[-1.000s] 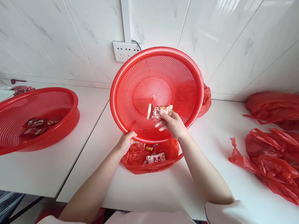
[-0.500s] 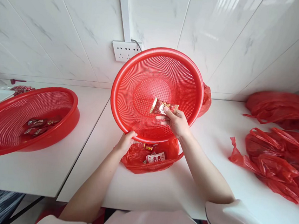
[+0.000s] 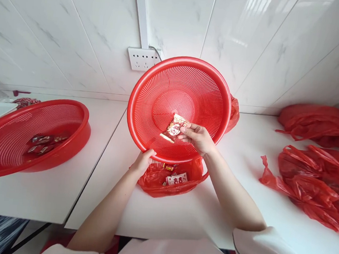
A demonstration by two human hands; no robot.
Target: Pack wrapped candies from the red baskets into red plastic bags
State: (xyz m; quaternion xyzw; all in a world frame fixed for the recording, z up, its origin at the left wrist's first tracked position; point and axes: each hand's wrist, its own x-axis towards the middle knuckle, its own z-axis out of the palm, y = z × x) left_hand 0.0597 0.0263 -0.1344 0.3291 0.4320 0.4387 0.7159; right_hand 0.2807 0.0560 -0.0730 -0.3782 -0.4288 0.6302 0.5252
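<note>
A round red plastic basket (image 3: 211,93) with a perforated wall is tilted toward me. My left hand (image 3: 144,159) grips its near-left rim, thumb over the edge. Over the basket's inside, my right hand (image 3: 198,137) pinches a red and gold snack packet (image 3: 173,128) by one side. The packet hangs at a slant, its printed face toward me. Below the near rim sits an open red plastic bag (image 3: 157,190). A white box with red print (image 3: 177,179) and a small gold-wrapped candy (image 3: 168,167) show inside it; the basket hides its back part.
On the left, another red basket (image 3: 79,128) holds several dark red packets (image 3: 42,143). Red plastic bags (image 3: 314,181) are heaped on the right of the white table (image 3: 208,222). A power socket (image 3: 138,59) is on the tiled wall behind.
My right hand has turned the packet from nearly level to slanted, its left end now lower and nearer me. My left hand and the basket have barely moved.
</note>
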